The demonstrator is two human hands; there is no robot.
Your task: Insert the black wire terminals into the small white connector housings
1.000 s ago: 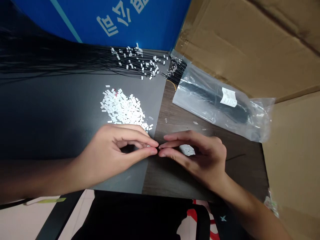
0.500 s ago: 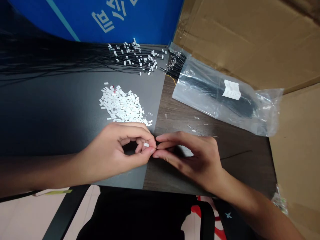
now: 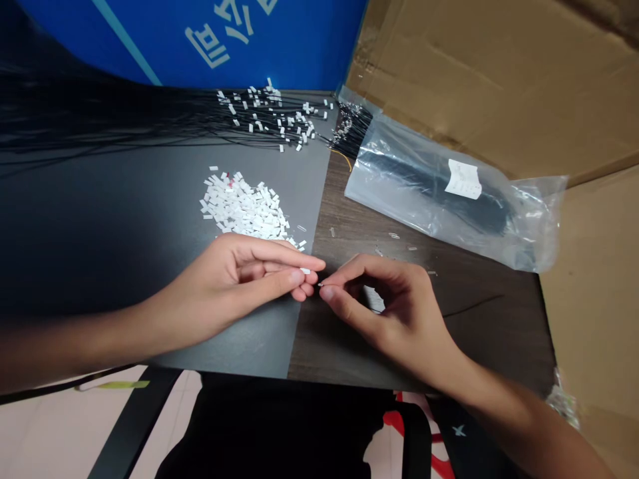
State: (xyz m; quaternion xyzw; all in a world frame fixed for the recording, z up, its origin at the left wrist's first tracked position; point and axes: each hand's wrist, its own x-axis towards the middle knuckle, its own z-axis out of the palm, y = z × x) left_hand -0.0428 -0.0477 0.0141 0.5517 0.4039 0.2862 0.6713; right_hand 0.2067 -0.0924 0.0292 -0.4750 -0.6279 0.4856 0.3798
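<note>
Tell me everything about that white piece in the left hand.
The white piece is small, roughly rectangular and plastic-looking. It lies nearly level across the view in the left hand, between thumb and fingers, touching the thumb's tip and apart from the right hand. Any holes or markings are too small to make out.

There are two hands (image 3: 237, 279) (image 3: 407, 309), one white heap (image 3: 244, 209) and one bag (image 3: 399, 166).

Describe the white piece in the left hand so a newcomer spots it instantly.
Start at the white heap on the grey surface. Just below it in view is the left hand, with the white piece at its thumb tip. Unlike the heaped ones, it is held.
</note>
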